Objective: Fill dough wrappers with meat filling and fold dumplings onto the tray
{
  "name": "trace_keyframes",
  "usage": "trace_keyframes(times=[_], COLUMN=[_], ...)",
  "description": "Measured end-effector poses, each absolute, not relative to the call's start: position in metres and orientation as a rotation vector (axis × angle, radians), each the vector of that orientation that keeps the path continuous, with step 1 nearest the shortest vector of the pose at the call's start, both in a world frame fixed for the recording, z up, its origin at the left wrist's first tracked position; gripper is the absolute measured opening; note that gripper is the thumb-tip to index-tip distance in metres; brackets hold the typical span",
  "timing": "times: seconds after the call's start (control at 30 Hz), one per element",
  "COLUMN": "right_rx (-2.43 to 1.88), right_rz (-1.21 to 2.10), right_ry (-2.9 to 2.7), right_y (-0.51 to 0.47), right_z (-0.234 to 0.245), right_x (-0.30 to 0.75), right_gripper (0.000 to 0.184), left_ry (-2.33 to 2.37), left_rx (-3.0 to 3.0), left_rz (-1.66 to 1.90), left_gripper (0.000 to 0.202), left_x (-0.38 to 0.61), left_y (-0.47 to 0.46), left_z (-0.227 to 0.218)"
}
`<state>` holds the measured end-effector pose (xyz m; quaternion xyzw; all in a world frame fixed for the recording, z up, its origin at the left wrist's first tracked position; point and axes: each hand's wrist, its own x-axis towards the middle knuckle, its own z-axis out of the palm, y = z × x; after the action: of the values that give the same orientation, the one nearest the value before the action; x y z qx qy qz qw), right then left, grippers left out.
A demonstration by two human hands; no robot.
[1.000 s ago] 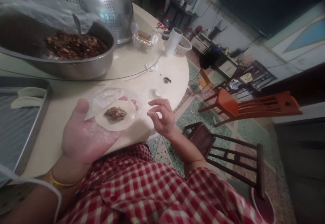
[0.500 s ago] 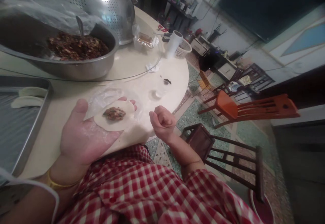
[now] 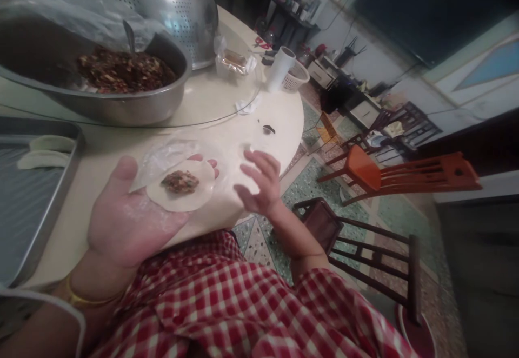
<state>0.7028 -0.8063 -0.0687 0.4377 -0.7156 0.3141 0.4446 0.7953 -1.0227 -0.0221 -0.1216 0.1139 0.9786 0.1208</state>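
On the palm and fingers of my left hand (image 3: 121, 225) lies a round dumpling wrapper (image 3: 192, 201), unfolded, with a mound of chopped filling (image 3: 180, 181) at its middle. The palm faces up, thumb apart, dusted with flour. My right hand (image 3: 261, 182) hovers to the right of the wrapper, fingers spread and somewhat bent, holding nothing. Just beyond the left fingers a clear plastic sheet (image 3: 166, 155) rests on the table. A steel bowl (image 3: 125, 110) of dark filling, with a spoon (image 3: 129, 34) standing in it, is at the upper left.
A metal tray (image 3: 67, 201) at the left bears two folded dumplings (image 3: 44, 159). A steel colander (image 3: 200, 28) leans behind the bowl. Farther along the round table (image 3: 284, 114) are a paper roll (image 3: 279, 71) and a white basket (image 3: 298, 77). Wooden chairs (image 3: 360, 168) stand at the right.
My right hand has opened from a closed fist, its fingers now spread. My left hand has shifted slightly to the left with the wrapper and filling still on it.
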Motion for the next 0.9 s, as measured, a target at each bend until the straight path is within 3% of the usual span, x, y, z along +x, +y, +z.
trace_keyframes(times=[0.1, 0.27, 0.43, 0.67, 0.9], right_rx=[0.857, 0.431, 0.371, 0.471, 0.523], right_rz=[0.709, 0.335, 0.208, 0.234, 0.271], right_ry=[-2.111, -2.976, -3.107, -3.147, -3.117], right_y=[-0.788, -0.78, -0.799, -0.802, -0.792], right_z=[-0.056, -0.039, -0.063, -0.093, -0.091], right_x=[0.638, 0.506, 0.439, 0.41, 0.415], right_gripper=[0.033, 0.045, 0.059, 0.032, 0.028], left_ry=[0.36, 0.321, 0.231, 0.113, 0.131], left_rx=[-0.359, -0.305, -0.235, -0.3, -0.364], left_rz=[2.897, 2.89, 2.892, 2.869, 2.845], left_gripper=[0.079, 0.087, 0.093, 0.092, 0.088], left_x=[0.792, 0.786, 0.779, 0.763, 0.755], left_y=[-1.022, -1.022, -1.027, -1.041, -1.045], left_z=[-0.021, -0.025, -0.032, -0.043, -0.049])
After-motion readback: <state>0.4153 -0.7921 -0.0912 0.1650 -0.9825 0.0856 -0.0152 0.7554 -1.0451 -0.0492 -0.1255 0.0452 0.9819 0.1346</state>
